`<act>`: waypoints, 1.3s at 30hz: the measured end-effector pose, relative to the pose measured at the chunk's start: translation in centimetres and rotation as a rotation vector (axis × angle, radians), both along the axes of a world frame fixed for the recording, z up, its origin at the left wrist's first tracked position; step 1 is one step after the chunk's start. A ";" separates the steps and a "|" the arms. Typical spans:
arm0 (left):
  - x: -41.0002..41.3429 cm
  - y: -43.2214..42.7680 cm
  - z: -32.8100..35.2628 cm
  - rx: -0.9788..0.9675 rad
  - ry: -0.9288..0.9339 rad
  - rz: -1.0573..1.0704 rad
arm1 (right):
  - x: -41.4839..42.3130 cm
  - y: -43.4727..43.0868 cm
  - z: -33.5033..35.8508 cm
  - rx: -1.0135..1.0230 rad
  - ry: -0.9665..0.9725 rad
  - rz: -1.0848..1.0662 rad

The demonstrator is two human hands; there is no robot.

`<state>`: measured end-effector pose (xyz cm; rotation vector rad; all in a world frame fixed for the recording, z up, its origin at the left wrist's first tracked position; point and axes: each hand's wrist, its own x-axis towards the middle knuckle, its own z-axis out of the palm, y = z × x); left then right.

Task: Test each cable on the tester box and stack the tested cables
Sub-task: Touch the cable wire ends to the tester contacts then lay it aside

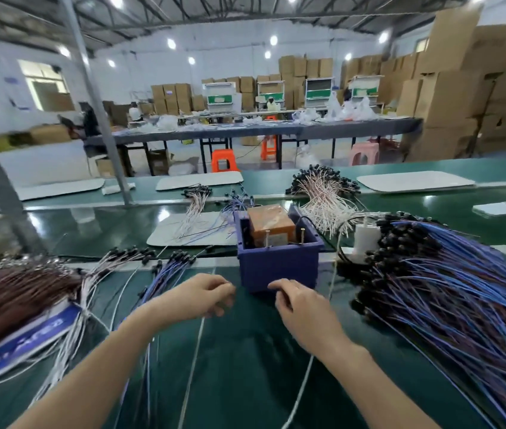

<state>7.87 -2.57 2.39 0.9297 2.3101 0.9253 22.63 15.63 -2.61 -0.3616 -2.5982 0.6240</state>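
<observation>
Left hand (202, 294) and right hand (301, 308) curled, each apparently pinching one end of a white cable (194, 365); strands trail toward 6 o'clock. Tester box (276, 264) on bench (245, 382) at 12 o'clock, just beyond; right hand nearer.

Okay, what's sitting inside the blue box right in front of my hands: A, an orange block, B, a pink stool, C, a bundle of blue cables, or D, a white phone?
A: the blue box holds an orange block, while the white phone lies on the bench off to the right.
</observation>
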 end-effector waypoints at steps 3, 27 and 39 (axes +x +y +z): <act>-2.5 -4.1 -1.5 -0.014 0.126 0.210 | -1.3 -0.8 -2.1 -0.119 -0.071 0.013; -0.6 -0.8 -0.5 0.567 0.836 0.783 | -0.6 -0.6 -3.2 -0.293 0.062 -0.007; 9.4 5.9 -6.1 0.369 0.790 -0.147 | 1.7 0.5 -1.1 -1.212 0.391 0.218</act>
